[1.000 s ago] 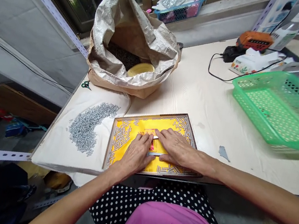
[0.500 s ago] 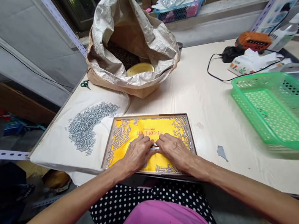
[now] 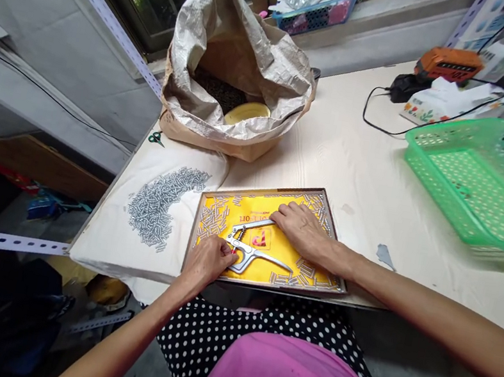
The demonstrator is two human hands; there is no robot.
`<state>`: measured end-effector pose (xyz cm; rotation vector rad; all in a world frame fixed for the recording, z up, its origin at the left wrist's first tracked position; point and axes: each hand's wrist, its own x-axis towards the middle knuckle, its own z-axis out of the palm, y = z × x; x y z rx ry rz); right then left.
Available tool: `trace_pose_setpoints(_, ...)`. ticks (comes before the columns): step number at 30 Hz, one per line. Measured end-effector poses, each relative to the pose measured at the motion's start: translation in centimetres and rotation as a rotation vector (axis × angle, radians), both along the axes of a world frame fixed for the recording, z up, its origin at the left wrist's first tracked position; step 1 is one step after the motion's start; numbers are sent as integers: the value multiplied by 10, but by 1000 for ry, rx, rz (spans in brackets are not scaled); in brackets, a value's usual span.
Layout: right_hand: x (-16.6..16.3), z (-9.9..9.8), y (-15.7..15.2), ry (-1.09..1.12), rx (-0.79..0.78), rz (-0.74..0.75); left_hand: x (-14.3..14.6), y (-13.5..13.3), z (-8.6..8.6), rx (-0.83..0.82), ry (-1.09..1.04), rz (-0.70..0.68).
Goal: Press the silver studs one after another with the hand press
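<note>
A shallow brown-rimmed tray (image 3: 331,224) with a yellow liner lies at the table's near edge, small silver metal pins scattered round its sides. In its middle lies a silver plier-like hand tool (image 3: 254,251) with its handles spread apart. My left hand (image 3: 209,259) is at the tool's jaw end, fingers pinched together on something too small to make out. My right hand (image 3: 302,230) rests flat on the liner with its fingers on the tool's upper handle.
A heap of silver pins (image 3: 159,204) lies on white cloth left of the tray. Behind stands an open paper sack (image 3: 237,75) with dark contents and a yellow scoop. A green plastic basket (image 3: 487,184) sits at right; small scissors (image 3: 157,138), cable, tissue box behind.
My hands have moved apart, uncovering the plier tool with its handles spread. The left hand has drawn back toward the near edge; the view has shifted slightly.
</note>
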<state>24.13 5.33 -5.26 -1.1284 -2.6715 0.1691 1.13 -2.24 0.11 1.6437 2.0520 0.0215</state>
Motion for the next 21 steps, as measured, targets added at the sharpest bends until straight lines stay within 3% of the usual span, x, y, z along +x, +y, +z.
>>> trace_pose_setpoints(5, -1, -6, 10, 26, 6, 39, 1, 2, 3, -103, 79, -39)
trace_pose_setpoints(9, 0, -17, 10, 97, -15, 52, 0, 1, 15, 12, 317, -104)
trace_pose_setpoints(12, 2, -27, 10, 151, -36, 58, -10, 9, 19, 87, 300, -73)
trace_pose_setpoints(17, 2, -26, 10, 141, -41, 71, -73, 35, 15, 363, 393, 101)
trace_pose_setpoints(19, -2, -17, 4, 100, 44, 13, -105, 46, 8, 380, 472, 131)
trace_pose_setpoints(21, -8, -7, -6, 86, 107, -35, -132, 56, -1, 339, 543, 75)
